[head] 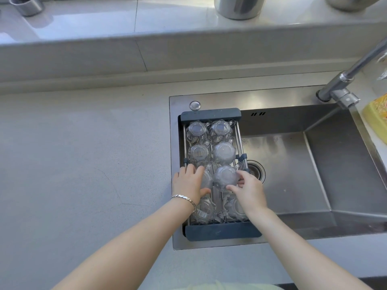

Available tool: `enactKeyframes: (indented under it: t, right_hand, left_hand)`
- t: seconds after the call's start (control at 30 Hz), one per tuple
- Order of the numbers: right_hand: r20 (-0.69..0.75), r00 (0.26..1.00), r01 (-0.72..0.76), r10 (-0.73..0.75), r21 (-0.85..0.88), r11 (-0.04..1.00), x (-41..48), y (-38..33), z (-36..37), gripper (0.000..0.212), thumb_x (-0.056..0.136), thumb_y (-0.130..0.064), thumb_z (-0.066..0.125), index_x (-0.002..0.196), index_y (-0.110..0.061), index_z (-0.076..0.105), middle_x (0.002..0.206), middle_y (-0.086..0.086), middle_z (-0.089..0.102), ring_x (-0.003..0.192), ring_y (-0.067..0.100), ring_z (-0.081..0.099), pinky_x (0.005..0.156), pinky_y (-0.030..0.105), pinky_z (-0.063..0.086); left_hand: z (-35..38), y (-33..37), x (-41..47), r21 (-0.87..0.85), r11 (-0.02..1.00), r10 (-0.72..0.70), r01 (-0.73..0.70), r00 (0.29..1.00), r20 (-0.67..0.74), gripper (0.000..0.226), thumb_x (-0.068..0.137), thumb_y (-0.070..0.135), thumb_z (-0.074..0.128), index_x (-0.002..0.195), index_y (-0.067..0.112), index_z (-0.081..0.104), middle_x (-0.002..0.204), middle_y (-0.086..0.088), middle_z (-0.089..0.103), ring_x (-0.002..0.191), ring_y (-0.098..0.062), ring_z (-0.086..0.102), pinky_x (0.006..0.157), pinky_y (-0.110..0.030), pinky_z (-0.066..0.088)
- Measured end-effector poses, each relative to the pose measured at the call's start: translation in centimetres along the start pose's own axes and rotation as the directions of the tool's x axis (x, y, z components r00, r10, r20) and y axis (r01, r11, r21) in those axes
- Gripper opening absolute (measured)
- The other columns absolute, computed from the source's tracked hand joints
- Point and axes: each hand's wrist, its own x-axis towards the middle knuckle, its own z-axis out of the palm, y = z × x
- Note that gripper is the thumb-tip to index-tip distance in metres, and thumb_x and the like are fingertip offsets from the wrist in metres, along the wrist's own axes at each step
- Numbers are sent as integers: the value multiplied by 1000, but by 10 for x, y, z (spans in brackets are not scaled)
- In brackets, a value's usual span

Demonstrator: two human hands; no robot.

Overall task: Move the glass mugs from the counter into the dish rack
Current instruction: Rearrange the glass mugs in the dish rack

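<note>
A dark-framed dish rack point(210, 114) spans the left end of the steel sink. Several clear glass mugs stand upside down in it in two columns. My left hand point(188, 183) is wrapped around a mug point(206, 178) in the third row, left column, mostly hiding it. My right hand point(248, 190) grips the neighbouring mug point(225, 176) in the right column by its near side. Two more mugs point(204, 210) lie in the nearest row, partly under my wrists.
The grey counter point(83, 164) stretches left of the sink. The sink basin point(293, 174) with its drain lies right of the rack. A metal faucet point(343, 86) rises at the upper right, a yellow packet point(377, 116) beside it. Metal pots stand on the back ledge.
</note>
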Motion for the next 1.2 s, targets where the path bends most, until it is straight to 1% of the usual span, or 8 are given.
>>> enactKeyframes:
  t: [0.2,0.27,0.37,0.47,0.63,0.77,0.97,1.2]
  right_hand:
    - [118,984,133,-133,9,991,-15,15,-18,57,80,-15,71,132,-12,48,134,7,53,122,19,52,107,30,39]
    - [142,963,246,-228,-126,961,-24,22,-27,52,82,-16,67,131,-16,49,138,3,48,129,17,44,108,25,30]
    - [299,925,328,-235,-311,892,-32,29,-30,60,80,-24,66,135,-28,43,145,-3,37,133,17,36,106,27,33]
    - [435,885,380,-164,-473,795,-31,26,-20,65,82,-29,63,140,-32,34,150,-1,28,134,25,31,106,33,34]
    - [459,877,409,-140,-562,719,-24,10,-20,60,75,-32,67,131,-27,46,134,2,46,117,29,44,94,35,42]
    - [395,894,415,-213,-545,729,-29,2,-32,58,76,-30,67,130,-26,49,131,1,51,115,28,46,94,34,42]
    - [137,957,288,-255,-355,890,-55,-3,-69,56,70,-33,74,123,-24,57,121,1,58,111,24,54,91,30,43]
    - [-126,992,5,7,98,995,-76,4,-104,47,69,-24,80,114,-22,65,97,0,54,94,13,48,82,22,33]
  left_hand:
    - [2,0,-18,-26,1000,7,-8,999,-40,72,91,49,46,149,22,14,154,-8,24,140,-25,27,114,-39,26]
    - [1,-3,-31,-75,980,182,-186,981,-66,70,91,38,53,149,20,18,155,-9,23,142,-26,25,118,-42,25]
    - [2,-7,-48,35,873,476,-486,866,157,69,88,17,55,148,23,21,157,-2,22,143,-21,23,118,-39,24]
    - [7,-5,-50,195,800,482,-567,802,354,74,86,5,55,147,28,20,159,-1,15,146,-24,14,116,-40,21]
    - [-1,7,-39,304,729,467,-613,770,434,70,80,0,66,140,21,35,149,-9,30,131,-32,34,101,-42,43]
    - [-12,11,-44,307,743,450,-594,784,427,68,78,-2,68,137,16,38,137,-11,38,117,-32,42,83,-39,52]
    - [-11,-6,-60,187,883,375,-431,886,274,57,86,8,59,136,21,37,133,-8,42,110,-28,45,83,-36,53]
    - [-5,14,-53,55,994,78,-98,956,283,50,81,30,66,126,20,46,125,-8,47,111,-30,51,89,-39,51]
